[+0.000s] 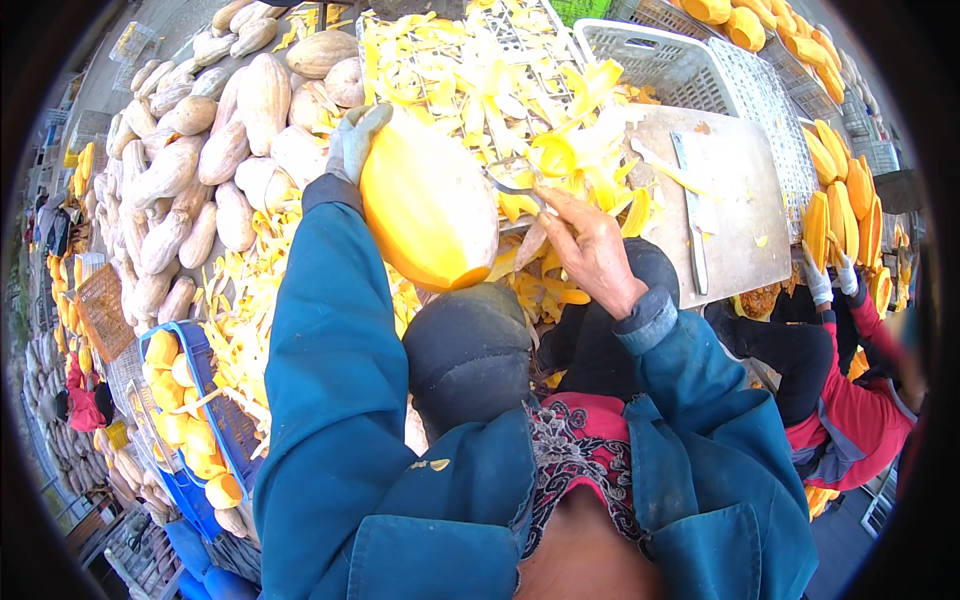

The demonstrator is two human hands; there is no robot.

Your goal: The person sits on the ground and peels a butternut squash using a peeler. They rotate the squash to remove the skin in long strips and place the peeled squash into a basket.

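Observation:
My left hand [358, 141], in a grey work glove, grips the upper left end of a large, partly peeled pumpkin [424, 199]. The pumpkin slants above my knee, deep yellow on its left and lower side, with paler skin on the right. My bare right hand [589, 244] is closed on a peeler [510, 184], whose curved metal part lies near the pumpkin's right side. The peeler's handle is mostly hidden by my fingers. Yellow peelings [480, 82] lie thickly beyond and below both hands.
A cutting board [727, 195] at the right bears a long knife [691, 217]. Behind it stands a white plastic crate [660, 64]. Unpeeled pumpkins [172, 172] are heaped at left, near a blue crate [217, 420] of peeled pieces. A co-worker's gloved hands [829, 281] hold a peeled pumpkin at right.

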